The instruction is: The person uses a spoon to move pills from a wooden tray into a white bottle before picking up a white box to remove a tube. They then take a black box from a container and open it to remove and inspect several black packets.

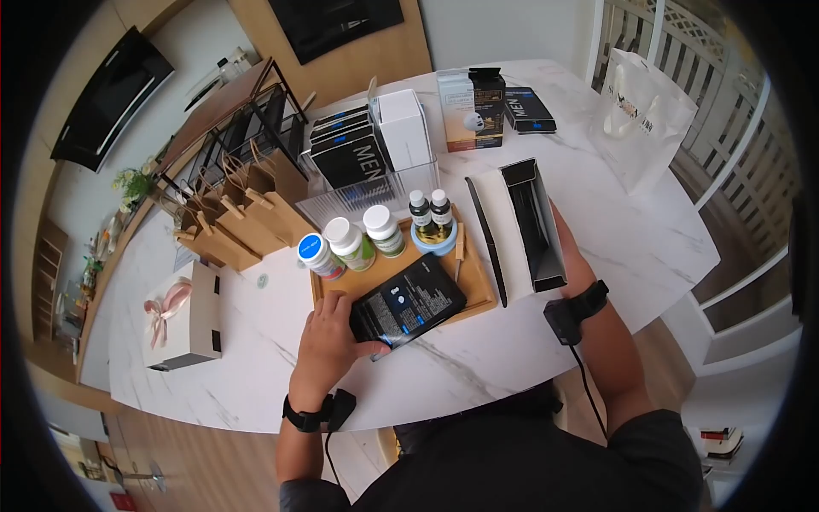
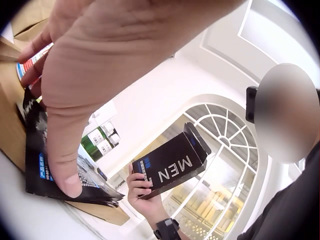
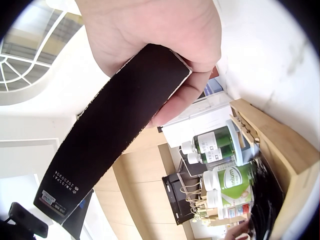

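My left hand (image 1: 327, 350) grips the left end of a stack of black packets (image 1: 408, 303), which lies over the near edge of a wooden tray (image 1: 479, 309). In the left wrist view its thumb presses along the packets (image 2: 36, 160). On the right, my right hand (image 1: 572, 247) holds a black box (image 1: 536, 226) upraised, its open side and pale lining facing the head camera. The left wrist view shows fingers of that hand (image 2: 142, 192) wrapped round the box (image 2: 172, 167), marked MEN, with an end flap standing out. Its narrow black side (image 3: 110, 130) fills the right wrist view.
White-capped bottles (image 1: 384, 230) and a blue dish (image 1: 435, 241) with two small bottles stand on the tray. Behind are a clear bin (image 1: 371, 194) of boxes, upright cartons (image 1: 471, 111) and paper bags (image 1: 230, 222). A ribboned box (image 1: 182, 320) is left; a white bag (image 1: 640, 119) back right.
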Demonstrator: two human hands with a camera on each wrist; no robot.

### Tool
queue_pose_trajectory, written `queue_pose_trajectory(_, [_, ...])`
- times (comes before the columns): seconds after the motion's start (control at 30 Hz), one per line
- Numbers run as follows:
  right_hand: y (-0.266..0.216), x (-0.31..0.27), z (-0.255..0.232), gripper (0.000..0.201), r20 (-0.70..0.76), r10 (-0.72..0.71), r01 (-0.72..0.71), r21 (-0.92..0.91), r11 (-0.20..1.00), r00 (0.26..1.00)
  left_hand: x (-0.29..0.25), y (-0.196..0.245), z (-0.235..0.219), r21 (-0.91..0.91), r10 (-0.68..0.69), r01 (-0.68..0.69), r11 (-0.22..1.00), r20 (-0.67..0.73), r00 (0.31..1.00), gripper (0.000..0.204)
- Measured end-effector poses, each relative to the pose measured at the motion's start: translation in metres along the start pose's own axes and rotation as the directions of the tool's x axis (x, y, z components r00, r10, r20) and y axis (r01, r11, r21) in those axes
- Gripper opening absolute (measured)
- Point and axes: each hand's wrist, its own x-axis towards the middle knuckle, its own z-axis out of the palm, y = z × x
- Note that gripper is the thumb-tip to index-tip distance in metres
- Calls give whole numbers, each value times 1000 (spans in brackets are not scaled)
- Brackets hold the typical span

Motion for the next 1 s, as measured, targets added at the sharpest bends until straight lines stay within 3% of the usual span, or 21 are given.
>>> queue_pose_trajectory(0.07, [0, 0, -1, 42, -15, -13, 13, 9, 1000, 1000, -2, -1, 4, -62, 6, -8, 998, -33, 999, 78])
queue_pose_trajectory(0.13, [0, 4, -1, 39, -55, 31, -31, 8, 999, 998, -4, -3, 9, -268, -127, 111, 957, -40, 991, 63])
queue_pose_trajectory(0.17, [2, 5, -2, 39, -56, 25, -24, 13, 1000, 998, -5, -5, 11, -263, -119, 105, 959, -39, 992, 63])
queue_pose_trajectory(0.23, [3, 6, -1, 37, -69, 67, -63, 59, 996, 995, -8, -7, 14, -190, -186, 161, 969, -123, 975, 49])
queue_pose_trajectory(0.27, [4, 4, 2, 36, -48, 14, -14, 4, 1000, 999, -10, -8, 13, -182, -170, 147, 972, -122, 978, 49])
queue_pose_trajectory(0.33, [2, 5, 0, 36, -45, 13, -14, -11, 1000, 999, -9, -5, 5, 42, -20, 38, 998, -373, 927, 28])
queue_pose_trajectory(0.37, [0, 4, -1, 36, -40, 31, -32, -36, 999, 999, -7, -2, -5, 51, 3, 16, 999, -371, 929, 28])
queue_pose_trajectory(0.4, [0, 3, 3, 37, -19, 2, -3, -53, 999, 1000, -8, 10, -25, -257, -201, 129, 958, -279, 939, 23])
queue_pose_trajectory(0.43, [0, 3, 2, 37, -22, -16, 15, -43, 999, 1000, -8, 19, -40, -525, -369, 255, 812, -123, 921, 18])
queue_pose_trajectory(0.5, [0, 6, -1, 39, -40, -5, 2, -79, 997, 999, -9, 18, -59, -648, -239, 2, 762, -278, 930, 15])
queue_pose_trajectory(0.57, [0, 4, 1, 40, -54, -12, 6, -101, 995, 998, -8, 31, -84, -744, -238, -139, 654, -376, 896, 18])
queue_pose_trajectory(0.67, [2, 7, -4, 41, -43, -64, 57, -148, 987, 997, 6, 61, -110, -853, -205, -300, 428, -415, 886, 28])
queue_pose_trajectory(0.77, [1, 7, -4, 41, -54, -81, 72, -150, 986, 995, 32, 74, -102, -882, -111, -268, 387, -333, 937, 24])
queue_pose_trajectory(0.83, [2, 4, 1, 41, -82, -156, 136, -214, 967, 984, 45, 78, -97, -873, -151, -125, 472, -219, 964, 21])
queue_pose_trajectory(0.9, [2, 8, -6, 39, -89, -179, 155, -222, 962, 980, 58, 79, -87, -830, -162, -141, 540, -267, 950, 22])
queue_pose_trajectory(1.0, [2, 9, -3, 38, -68, -243, 218, -260, 941, 968, 60, 78, -88, -847, -211, -89, 523, -230, 950, 24])
